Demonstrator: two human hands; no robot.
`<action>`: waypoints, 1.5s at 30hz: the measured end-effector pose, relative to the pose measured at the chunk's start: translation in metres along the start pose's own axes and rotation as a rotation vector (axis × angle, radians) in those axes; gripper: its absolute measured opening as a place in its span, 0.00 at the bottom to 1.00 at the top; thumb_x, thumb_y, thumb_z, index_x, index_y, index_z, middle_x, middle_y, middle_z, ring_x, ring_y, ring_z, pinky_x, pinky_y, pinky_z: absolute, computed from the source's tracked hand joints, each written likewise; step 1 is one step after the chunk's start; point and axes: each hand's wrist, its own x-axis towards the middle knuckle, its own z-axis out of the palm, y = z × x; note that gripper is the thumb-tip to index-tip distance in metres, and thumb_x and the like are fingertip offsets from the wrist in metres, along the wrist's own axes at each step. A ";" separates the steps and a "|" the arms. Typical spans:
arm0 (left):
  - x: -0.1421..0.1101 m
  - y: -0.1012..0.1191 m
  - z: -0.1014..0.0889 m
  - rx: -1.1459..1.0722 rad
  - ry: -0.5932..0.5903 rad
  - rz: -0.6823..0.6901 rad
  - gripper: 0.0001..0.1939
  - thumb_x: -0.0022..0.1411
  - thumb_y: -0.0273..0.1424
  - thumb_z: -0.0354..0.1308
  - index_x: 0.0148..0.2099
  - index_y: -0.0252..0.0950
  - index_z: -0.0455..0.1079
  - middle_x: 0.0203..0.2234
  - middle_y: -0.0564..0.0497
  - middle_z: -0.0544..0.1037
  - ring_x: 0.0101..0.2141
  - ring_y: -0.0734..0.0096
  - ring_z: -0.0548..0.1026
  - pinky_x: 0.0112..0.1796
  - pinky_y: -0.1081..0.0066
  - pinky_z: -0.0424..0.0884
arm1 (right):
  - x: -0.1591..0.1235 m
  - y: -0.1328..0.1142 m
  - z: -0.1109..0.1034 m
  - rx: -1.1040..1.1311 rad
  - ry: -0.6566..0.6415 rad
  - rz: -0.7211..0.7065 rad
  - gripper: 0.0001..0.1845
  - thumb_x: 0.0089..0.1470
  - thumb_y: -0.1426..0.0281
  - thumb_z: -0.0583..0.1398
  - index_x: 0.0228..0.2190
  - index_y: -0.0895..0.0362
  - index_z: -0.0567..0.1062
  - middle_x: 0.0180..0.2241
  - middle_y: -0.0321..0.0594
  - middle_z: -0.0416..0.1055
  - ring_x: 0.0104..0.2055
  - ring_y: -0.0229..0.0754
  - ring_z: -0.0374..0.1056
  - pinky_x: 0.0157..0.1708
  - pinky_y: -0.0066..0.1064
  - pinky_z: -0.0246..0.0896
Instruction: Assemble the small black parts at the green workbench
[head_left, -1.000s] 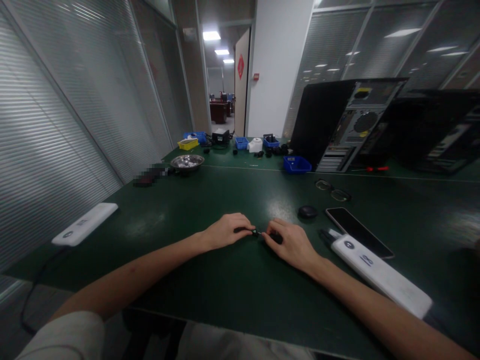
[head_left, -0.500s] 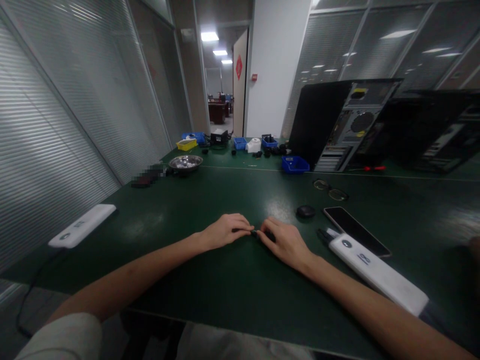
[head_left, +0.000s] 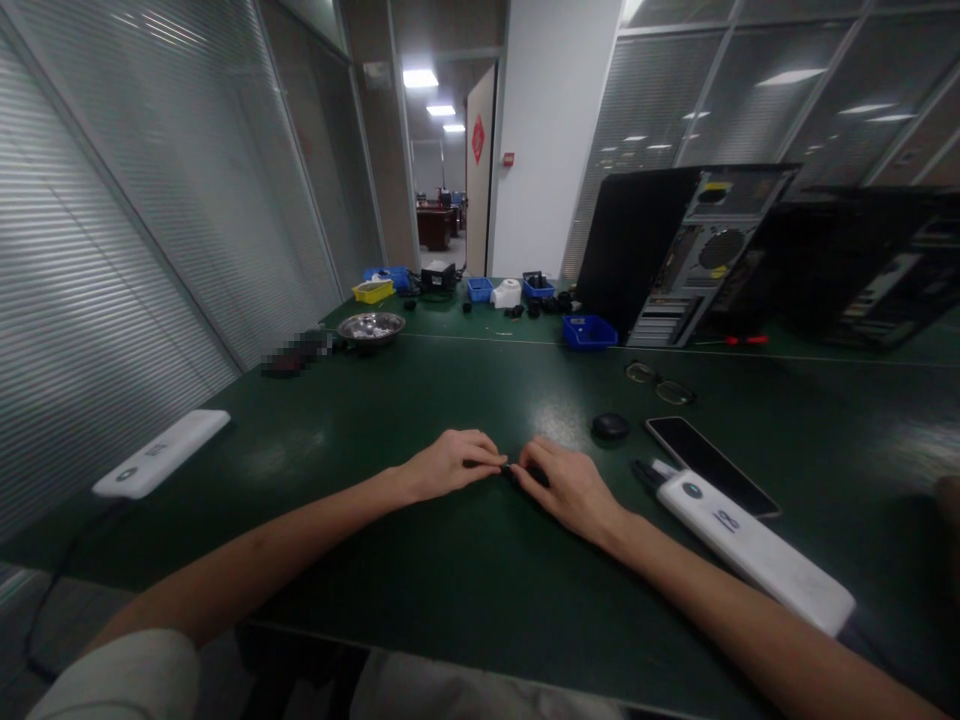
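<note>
1. A small dark piece (head_left: 508, 471) is pinched by the left hand (head_left: 454, 465) and right hand (head_left: 568, 488), fingertips nearly meeting.
2. It is held inward from the near edge of the table (head_left: 420, 590).

Handwritten "18" is standing out in dark strokes on long white device (head_left: 757, 550) at right. Second white device (head_left: 172, 450), far left, is bearing dark marking — too blurred to read. Red diamond sign (head_left: 478, 140) is hanging on open door (head_left: 480, 205) in background, its character blurring. Yellow label (head_left: 715, 187) is showing on computer tower (head_left: 637, 250) — lettering too small.
</note>
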 end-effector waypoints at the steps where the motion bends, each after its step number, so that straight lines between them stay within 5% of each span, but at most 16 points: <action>1: 0.000 0.000 -0.001 0.009 -0.007 0.006 0.14 0.70 0.32 0.57 0.54 0.39 0.77 0.46 0.45 0.78 0.46 0.66 0.76 0.48 0.66 0.71 | 0.000 -0.001 0.000 -0.006 0.002 -0.002 0.11 0.67 0.60 0.53 0.38 0.53 0.70 0.37 0.37 0.71 0.32 0.38 0.67 0.31 0.30 0.55; 10: 0.001 0.006 -0.008 -0.097 0.028 0.000 0.13 0.69 0.34 0.58 0.53 0.39 0.77 0.44 0.46 0.79 0.42 0.68 0.77 0.44 0.68 0.72 | 0.000 -0.003 -0.003 0.095 0.038 0.001 0.12 0.67 0.61 0.53 0.36 0.53 0.71 0.36 0.36 0.71 0.33 0.38 0.66 0.34 0.31 0.57; 16: 0.000 0.005 -0.009 -0.022 -0.079 0.035 0.13 0.69 0.32 0.57 0.52 0.39 0.78 0.45 0.45 0.78 0.44 0.67 0.76 0.44 0.68 0.71 | 0.000 -0.005 -0.003 0.041 0.004 -0.016 0.10 0.66 0.61 0.54 0.36 0.53 0.71 0.36 0.36 0.71 0.32 0.38 0.67 0.32 0.31 0.56; 23: 0.002 0.008 -0.005 -0.137 0.043 -0.020 0.13 0.69 0.34 0.58 0.53 0.39 0.77 0.44 0.46 0.78 0.43 0.68 0.76 0.44 0.68 0.71 | -0.001 -0.002 -0.003 0.124 0.061 0.007 0.12 0.67 0.61 0.54 0.36 0.53 0.71 0.35 0.36 0.71 0.32 0.38 0.66 0.32 0.30 0.56; 29: 0.000 0.009 -0.009 -0.015 -0.078 0.040 0.13 0.69 0.32 0.57 0.53 0.39 0.77 0.44 0.45 0.77 0.44 0.67 0.75 0.44 0.68 0.70 | -0.002 -0.005 0.000 0.043 0.021 -0.017 0.11 0.67 0.61 0.54 0.36 0.53 0.71 0.36 0.36 0.71 0.31 0.38 0.66 0.32 0.30 0.55; 36: 0.001 0.008 -0.001 -0.139 0.038 -0.013 0.13 0.69 0.32 0.58 0.54 0.40 0.77 0.44 0.47 0.77 0.42 0.69 0.76 0.43 0.69 0.71 | 0.000 -0.003 -0.002 0.115 0.069 -0.003 0.11 0.68 0.62 0.53 0.36 0.53 0.70 0.35 0.36 0.71 0.32 0.37 0.66 0.32 0.29 0.55; 45: -0.001 0.008 -0.001 0.068 -0.050 0.052 0.15 0.71 0.31 0.55 0.57 0.40 0.75 0.46 0.45 0.75 0.46 0.65 0.73 0.46 0.65 0.70 | 0.000 -0.006 -0.001 0.045 0.019 -0.003 0.10 0.67 0.62 0.53 0.37 0.53 0.72 0.37 0.36 0.71 0.33 0.38 0.67 0.32 0.30 0.55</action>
